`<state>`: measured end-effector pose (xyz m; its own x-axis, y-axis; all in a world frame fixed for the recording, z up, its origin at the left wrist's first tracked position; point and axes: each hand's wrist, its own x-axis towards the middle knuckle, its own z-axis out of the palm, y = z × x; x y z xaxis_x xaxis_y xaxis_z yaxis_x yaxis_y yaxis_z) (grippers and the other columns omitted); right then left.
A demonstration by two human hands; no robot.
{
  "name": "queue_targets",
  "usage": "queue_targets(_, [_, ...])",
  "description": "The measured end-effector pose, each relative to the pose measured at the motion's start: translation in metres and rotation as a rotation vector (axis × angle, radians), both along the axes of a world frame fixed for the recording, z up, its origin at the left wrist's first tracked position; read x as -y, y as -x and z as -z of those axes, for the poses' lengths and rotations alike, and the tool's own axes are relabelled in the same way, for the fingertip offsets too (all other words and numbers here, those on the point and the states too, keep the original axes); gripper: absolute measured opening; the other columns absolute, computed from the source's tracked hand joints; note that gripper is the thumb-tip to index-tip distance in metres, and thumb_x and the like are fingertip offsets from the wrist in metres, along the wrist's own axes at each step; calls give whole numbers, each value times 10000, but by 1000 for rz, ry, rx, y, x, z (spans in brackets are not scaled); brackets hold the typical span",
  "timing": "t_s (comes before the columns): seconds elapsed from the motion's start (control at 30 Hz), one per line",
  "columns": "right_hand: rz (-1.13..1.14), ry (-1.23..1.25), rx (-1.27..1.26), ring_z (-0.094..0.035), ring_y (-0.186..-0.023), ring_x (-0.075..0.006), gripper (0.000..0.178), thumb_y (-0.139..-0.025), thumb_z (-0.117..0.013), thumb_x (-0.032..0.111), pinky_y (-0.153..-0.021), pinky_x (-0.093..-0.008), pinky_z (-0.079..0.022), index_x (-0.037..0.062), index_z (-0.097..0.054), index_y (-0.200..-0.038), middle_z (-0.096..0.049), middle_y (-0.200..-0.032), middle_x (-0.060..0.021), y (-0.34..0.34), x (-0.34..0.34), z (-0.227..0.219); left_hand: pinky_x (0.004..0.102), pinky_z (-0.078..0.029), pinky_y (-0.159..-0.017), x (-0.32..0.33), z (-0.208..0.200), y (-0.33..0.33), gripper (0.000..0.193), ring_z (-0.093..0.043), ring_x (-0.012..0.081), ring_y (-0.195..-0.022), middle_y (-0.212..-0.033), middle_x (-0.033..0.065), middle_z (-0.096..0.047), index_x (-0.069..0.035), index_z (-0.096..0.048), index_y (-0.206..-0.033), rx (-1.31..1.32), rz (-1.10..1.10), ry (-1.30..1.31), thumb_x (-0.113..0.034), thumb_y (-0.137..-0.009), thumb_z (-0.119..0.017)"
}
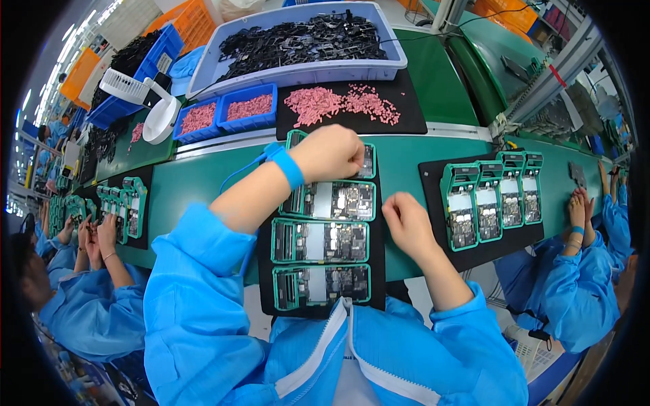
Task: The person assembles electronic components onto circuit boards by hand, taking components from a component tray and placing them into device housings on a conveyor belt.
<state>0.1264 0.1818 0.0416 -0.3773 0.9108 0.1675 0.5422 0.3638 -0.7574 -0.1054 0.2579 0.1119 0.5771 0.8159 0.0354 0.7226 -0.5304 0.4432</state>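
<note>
Several green-framed phone assemblies with exposed circuit boards lie in a column before me, among them the nearest one (321, 285), a middle one (319, 241) and another (345, 200). Over the farthest assembly (368, 162) is my left hand (330, 154), its fingers curled down and closed; their tips and whatever they hold are hidden. A blue wrist strap (284, 166) with a cord circles that wrist. Just right of the column hovers my right hand (409, 222), fingers curled together over something too small or hidden to name.
Pink pieces (315, 105) are heaped on a black mat (406, 120) and fill two blue bins (252, 124). Behind stands a large tray (298, 72) of black parts. More assemblies (487, 201) lie right; a white fan (161, 120) stands left. Co-workers sit on both sides.
</note>
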Motion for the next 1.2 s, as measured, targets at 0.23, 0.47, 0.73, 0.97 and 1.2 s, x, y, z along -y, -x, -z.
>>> queue_targets(0.23, [-82,-289,110,-567,-792,-335,97,-800,-633,24,-688,-413,-460,24,-540,-828,-554,-803,-134,-8,39,11,426,-513,-728,78,7,-12,96,-628,331,-797,-801,145,-641,-33,-638,-737,7,124,68,-126,-758,-625])
queue_targets(0.47, [-163,-246,185,-569,-820,-364,77,-812,-601,19,-721,-437,-465,16,-533,-850,-560,-827,-159,-12,36,10,418,-522,-696,108,24,-12,88,-626,319,-742,-745,130,-616,-45,-635,-715,-63,52,-137,-122,-755,-617])
queue_targets(0.73, [-225,-260,303,-579,-838,-365,67,-806,-586,22,-734,-444,-477,10,-541,-854,-578,-841,-166,-12,29,-1,389,-511,-719,108,35,-22,84,-620,277,-780,-743,91,-616,-56,-631,-673,-215,100,-322,-129,-713,-644])
queue_targets(0.97, [-348,-365,456,-605,-819,-334,78,-734,-586,19,-717,-437,-511,14,-534,-791,-585,-810,-147,-11,18,-10,365,-491,-725,114,25,-31,50,-616,235,-818,-764,66,-623,-76,-630,-685,-388,95,-382,-122,-701,-625])
queue_targets(1.2, [-316,-319,314,-624,-748,-304,63,-743,-642,93,-678,-416,-506,47,-600,-752,-618,-748,-115,-14,22,-15,365,-504,-699,117,22,-37,115,-655,252,-786,-754,92,-676,-86,-689,-669,-390,48,-362,-167,-730,-634])
